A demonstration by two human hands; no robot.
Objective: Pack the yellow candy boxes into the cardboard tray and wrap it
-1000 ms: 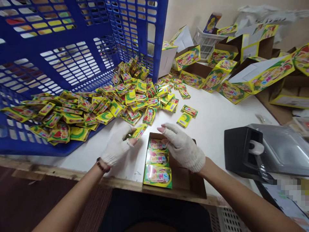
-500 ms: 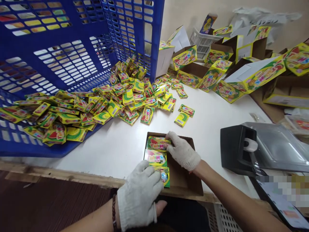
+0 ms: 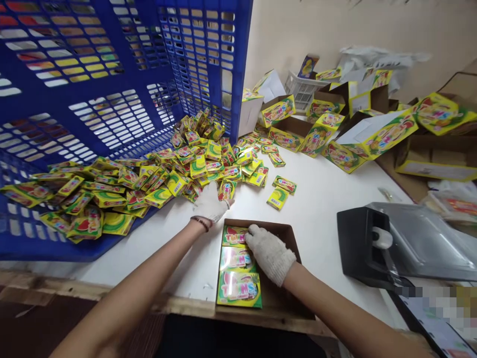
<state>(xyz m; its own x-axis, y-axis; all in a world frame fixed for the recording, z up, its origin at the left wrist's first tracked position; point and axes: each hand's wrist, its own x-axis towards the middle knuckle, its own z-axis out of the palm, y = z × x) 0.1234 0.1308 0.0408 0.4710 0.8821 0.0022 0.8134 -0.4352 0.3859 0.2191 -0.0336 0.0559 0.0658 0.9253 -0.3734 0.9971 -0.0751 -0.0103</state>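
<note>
My left hand (image 3: 210,203), in a white knit glove, is at the front edge of a pile of small yellow-green Twins boxes (image 3: 175,181). Its thumb is spread away from the fingers, beside a single upturned Twins box (image 3: 226,190). An open brown cardboard tray (image 3: 286,298) lies at the table's front edge. Along its left side sit Twins boxes in a column: a far one (image 3: 233,236), a middle one (image 3: 234,258) and a near one (image 3: 238,289). My gloved right hand (image 3: 268,251) is inside the tray, its bent fingers closed at the right end of the far box; its thumb is hidden.
A large blue crate (image 3: 126,82) lies tipped at the left, its pile spilling onto the white table (image 3: 316,199). A black tape dispenser (image 3: 363,243) stands at right, before a clear plastic lid (image 3: 421,238). Open Twins cartons (image 3: 387,134) and a white basket (image 3: 298,92) fill the back.
My left hand has left the near box in the tray and moved forward to the pile. The near box now shows fully. My right hand stays at the far box.
</note>
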